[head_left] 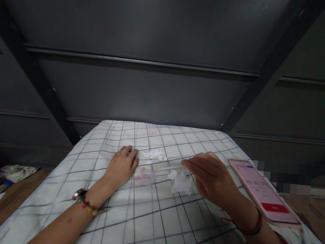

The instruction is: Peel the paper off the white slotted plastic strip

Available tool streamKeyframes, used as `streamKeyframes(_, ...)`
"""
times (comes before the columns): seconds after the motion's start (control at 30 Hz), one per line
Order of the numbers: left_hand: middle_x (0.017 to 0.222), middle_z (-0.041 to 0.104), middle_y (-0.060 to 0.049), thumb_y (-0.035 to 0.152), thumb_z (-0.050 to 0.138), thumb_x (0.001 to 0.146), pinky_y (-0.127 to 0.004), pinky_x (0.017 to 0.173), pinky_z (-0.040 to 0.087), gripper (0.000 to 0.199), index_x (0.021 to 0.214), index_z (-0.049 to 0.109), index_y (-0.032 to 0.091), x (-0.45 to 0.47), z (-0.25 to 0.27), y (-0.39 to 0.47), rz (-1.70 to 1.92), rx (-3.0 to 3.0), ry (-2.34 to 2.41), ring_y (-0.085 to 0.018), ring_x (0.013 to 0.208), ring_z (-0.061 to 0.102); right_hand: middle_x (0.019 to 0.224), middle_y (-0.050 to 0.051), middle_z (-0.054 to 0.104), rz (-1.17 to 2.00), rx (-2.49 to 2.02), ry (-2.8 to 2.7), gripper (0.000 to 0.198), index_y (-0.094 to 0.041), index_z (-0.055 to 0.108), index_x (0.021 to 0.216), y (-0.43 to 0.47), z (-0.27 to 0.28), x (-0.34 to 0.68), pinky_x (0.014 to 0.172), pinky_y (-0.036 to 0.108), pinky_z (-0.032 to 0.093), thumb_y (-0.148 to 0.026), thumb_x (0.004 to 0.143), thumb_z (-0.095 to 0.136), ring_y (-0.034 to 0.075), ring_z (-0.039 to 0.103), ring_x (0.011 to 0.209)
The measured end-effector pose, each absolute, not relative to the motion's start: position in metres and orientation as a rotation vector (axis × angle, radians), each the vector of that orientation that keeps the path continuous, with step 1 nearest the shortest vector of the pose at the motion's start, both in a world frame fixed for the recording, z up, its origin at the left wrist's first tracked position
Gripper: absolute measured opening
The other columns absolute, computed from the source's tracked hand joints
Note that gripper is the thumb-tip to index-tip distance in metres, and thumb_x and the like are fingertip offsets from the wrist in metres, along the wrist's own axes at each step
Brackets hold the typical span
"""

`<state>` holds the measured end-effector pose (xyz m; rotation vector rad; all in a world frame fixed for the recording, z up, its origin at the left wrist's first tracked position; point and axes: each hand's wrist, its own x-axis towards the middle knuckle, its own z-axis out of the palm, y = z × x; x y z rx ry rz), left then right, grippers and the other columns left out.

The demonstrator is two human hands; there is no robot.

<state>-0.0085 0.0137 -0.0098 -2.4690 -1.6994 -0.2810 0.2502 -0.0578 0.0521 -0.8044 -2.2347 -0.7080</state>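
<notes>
My left hand (122, 165) rests palm down on the checked cloth (141, 219), fingers stretched out and a ring on one of them. It holds nothing. My right hand (210, 176) is raised over the cloth with its fingers pinched together. From the fingertips a thin, pale, stick-like thing (167, 169) points left; it is blurred, and its kind is unclear. Under and beside it lie a ragged white paper-like piece (182, 183) and a see-through sheet with pinkish patches (145, 176). Farther back are small white scraps (153, 153), near my left fingertips.
A pink-edged phone (265, 191) with a lit screen lies to the right of my right hand. A dark grey panelled wall (136, 92) stands behind the cloth. On the left, assorted items (16, 172) are beside the wooden floor (23, 197).
</notes>
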Motion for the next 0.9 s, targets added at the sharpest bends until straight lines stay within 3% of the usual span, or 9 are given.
streamKeyframes(0.5, 0.126, 0.056, -0.018, 0.024, 0.045, 0.093, -0.043, 0.098, 0.044, 0.032, 0.120, 0.057, 0.011, -0.010, -0.012, 0.015, -0.294, -2.455, -1.672, -0.028, 0.113, 0.055, 0.074, 0.001, 0.065, -0.834, -0.843, -2.181, 0.033, -0.016, 0.059, 0.092, -0.047, 0.040, 0.240, 0.066, 0.030, 0.037, 0.005, 0.081, 0.037, 0.015, 0.051, 0.070)
streamKeyframes(0.9, 0.126, 0.055, -0.017, 0.024, 0.044, 0.093, -0.043, 0.097, 0.044, 0.033, 0.120, 0.058, 0.012, -0.009, -0.011, 0.014, -0.296, -2.459, -1.678, -0.029, 0.114, 0.055, 0.075, 0.002, 0.066, -0.688, -0.795, -2.147, 0.031, -0.016, 0.058, 0.093, -0.051, 0.043, 0.245, 0.066, 0.030, 0.039, 0.004, 0.080, 0.037, 0.016, 0.051, 0.070)
